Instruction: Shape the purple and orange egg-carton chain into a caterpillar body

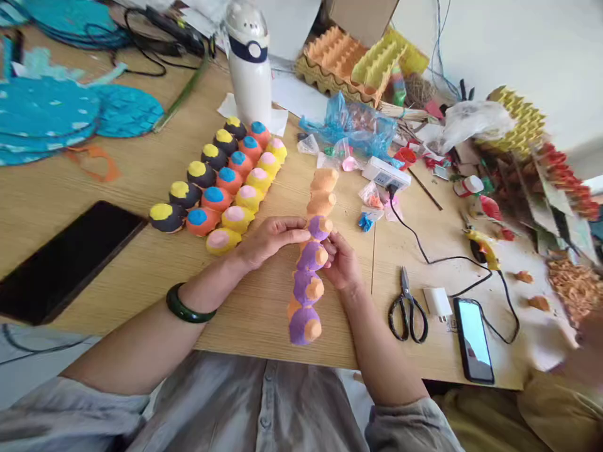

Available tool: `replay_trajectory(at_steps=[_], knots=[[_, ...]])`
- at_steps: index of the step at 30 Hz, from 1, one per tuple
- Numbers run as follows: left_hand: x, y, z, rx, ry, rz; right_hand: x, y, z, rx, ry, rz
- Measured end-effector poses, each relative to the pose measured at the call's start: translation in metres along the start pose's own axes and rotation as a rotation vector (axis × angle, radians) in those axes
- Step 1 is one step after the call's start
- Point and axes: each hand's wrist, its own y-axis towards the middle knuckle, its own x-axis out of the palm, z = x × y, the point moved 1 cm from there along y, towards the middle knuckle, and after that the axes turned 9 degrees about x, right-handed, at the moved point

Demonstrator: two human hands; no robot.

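Observation:
An orange egg-carton strip [308, 282] is held upright along its length in front of me. Its lower four bumps are covered in purple with orange tips, while the top two are plain orange. My left hand [276, 240] pinches its left edge beside the uppermost purple bump. At the right edge, my right hand [342, 258] has its fingers curled against the strip, the fingertips partly hidden behind it. Left of the strip lie three finished-looking rows: black bumps with yellow tops [201, 174], orange ones with blue tops [229, 180] and yellow ones with pink tops [249, 198].
A black tablet-like slab [70, 257] lies at the left, below blue discs [47, 110]. A white bottle [249, 75] stands behind. To the right are scissors [407, 307], a charger [437, 302], a phone [473, 342], a glue gun [485, 250] and a power strip [385, 174]. Another person's sleeve [556, 402] is lower right.

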Motion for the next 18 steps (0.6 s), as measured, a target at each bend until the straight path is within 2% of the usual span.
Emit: replay_trajectory(at_steps=[5, 8, 12, 15, 18], knots=[[0.000, -0.002, -0.004, -0.035, 0.140, 0.087, -0.003, -0.001, 0.005, -0.013, -0.011, -0.005], [-0.003, -0.003, -0.005, -0.034, 0.203, 0.100, -0.003, -0.002, 0.006, -0.025, -0.038, -0.007], [-0.006, -0.002, -0.003, -0.091, 0.116, 0.101, -0.002, -0.005, 0.006, -0.059, -0.052, -0.023], [-0.008, -0.001, 0.003, -0.178, -0.015, 0.041, 0.001, -0.008, 0.005, -0.088, -0.076, -0.041], [-0.010, 0.000, 0.010, -0.176, 0.014, 0.014, 0.003, -0.010, 0.005, -0.108, -0.115, -0.011]])
